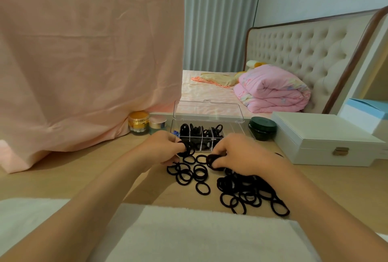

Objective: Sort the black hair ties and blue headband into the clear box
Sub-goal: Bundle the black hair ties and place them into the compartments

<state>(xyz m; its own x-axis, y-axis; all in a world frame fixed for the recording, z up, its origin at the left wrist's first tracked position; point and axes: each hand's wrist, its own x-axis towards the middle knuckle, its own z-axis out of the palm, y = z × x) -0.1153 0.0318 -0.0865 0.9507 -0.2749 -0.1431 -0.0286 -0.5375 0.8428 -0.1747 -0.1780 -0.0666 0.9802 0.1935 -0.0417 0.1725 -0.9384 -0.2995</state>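
White towel (199,234), then two hands, left hand (165,148) and right hand (237,154), each pinching several black hair ties (247,190).

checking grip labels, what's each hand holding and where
Left hand: a bunch of hair ties pinched at the fingertips. Right hand: another bunch, likewise.

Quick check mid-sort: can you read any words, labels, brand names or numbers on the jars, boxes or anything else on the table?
None can be read.
Gold-lidded round jar: a patterned gold band on its side, too blurred to tell if it bears lettering.
Dark green round jar: faint relief on the lid, unreadable.
Silver-lidded small jar: no text visible.
White latched box and clear plastic compartment box: no markings visible.
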